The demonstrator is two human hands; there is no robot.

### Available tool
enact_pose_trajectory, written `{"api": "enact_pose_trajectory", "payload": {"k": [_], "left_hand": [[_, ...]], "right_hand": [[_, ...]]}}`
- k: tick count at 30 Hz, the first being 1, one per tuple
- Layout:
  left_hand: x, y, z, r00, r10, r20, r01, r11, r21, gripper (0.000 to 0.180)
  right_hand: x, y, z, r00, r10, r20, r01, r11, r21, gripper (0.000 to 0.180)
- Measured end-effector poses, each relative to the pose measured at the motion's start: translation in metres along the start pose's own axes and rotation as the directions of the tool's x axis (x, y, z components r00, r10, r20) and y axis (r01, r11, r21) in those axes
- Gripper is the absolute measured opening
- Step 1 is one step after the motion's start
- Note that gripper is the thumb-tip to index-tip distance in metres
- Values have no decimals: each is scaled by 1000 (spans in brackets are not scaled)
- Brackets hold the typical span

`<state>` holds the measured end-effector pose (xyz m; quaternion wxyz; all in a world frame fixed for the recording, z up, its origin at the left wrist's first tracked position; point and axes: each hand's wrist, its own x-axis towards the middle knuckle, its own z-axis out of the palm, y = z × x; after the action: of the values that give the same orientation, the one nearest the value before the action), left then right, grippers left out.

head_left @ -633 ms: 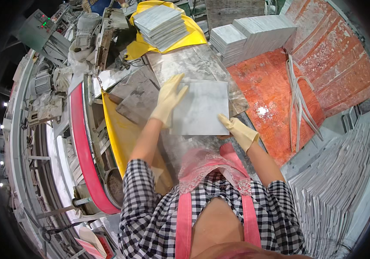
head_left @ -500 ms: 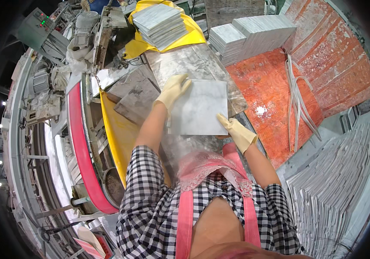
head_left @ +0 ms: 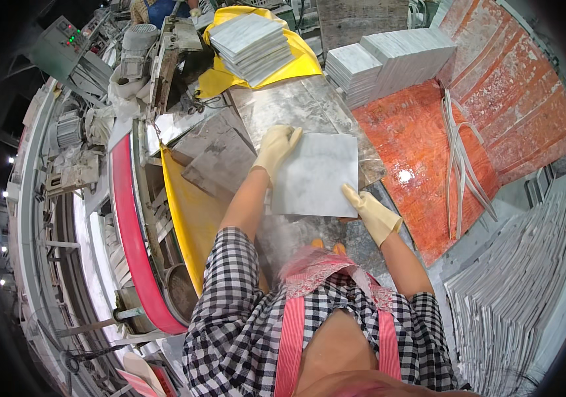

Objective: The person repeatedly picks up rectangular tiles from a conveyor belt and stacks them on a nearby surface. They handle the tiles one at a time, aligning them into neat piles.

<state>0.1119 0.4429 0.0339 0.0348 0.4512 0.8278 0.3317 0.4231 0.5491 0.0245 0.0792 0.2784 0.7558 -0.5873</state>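
A square grey-white stone tile (head_left: 316, 175) with faint veining is held out in front of my body. My left hand (head_left: 278, 151), in a cream rubber glove, grips its upper left edge. At the lower right corner, my right hand (head_left: 372, 210) in a matching glove has its thumb on the face; the other fingers are mostly hidden beneath. Beyond the tile lies a worn metal-topped table (head_left: 283, 102). On a yellow sheet (head_left: 303, 56) at its far end rests a stack of similar tiles (head_left: 250, 46).
Stacked tiles (head_left: 408, 53) stand on an orange board (head_left: 402, 132) at right, where pale straps (head_left: 458, 159) lie loose. Many thin slabs (head_left: 514, 278) lean at lower right. A machine with a red band (head_left: 134, 245) runs along my left. Another person (head_left: 157, 10) is at the far top.
The view has shifted slightly, so the surroundings sit a little lower and further right. Both hands still hold the tile, and orange footwear now shows below it.
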Motion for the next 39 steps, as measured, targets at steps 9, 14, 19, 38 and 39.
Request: {"api": "enact_pose_trajectory", "payload": {"k": [9,14,19,38,39], "left_hand": [[8,5,1,997,-82,0,81,983,165,49],[3,2,0,994,-105,7,103,983,150,48],[0,2,-3,993,-114,5,111,977,181,46],[-71,-19,-20,934,-329,-138,269,903,-335,82],[-81,-15,-24,916,-394,-67,336,851,-404,81]], "right_hand": [[-7,-3,-1,1000,-13,-9,13,998,-54,84],[-7,-4,0,1000,14,-22,-15,999,-29,85],[-5,-1,1,999,39,-30,-40,999,-17,86],[10,-56,-13,819,-217,-531,74,958,-277,64],[22,-54,-9,787,-251,-564,166,966,-198,70]]}}
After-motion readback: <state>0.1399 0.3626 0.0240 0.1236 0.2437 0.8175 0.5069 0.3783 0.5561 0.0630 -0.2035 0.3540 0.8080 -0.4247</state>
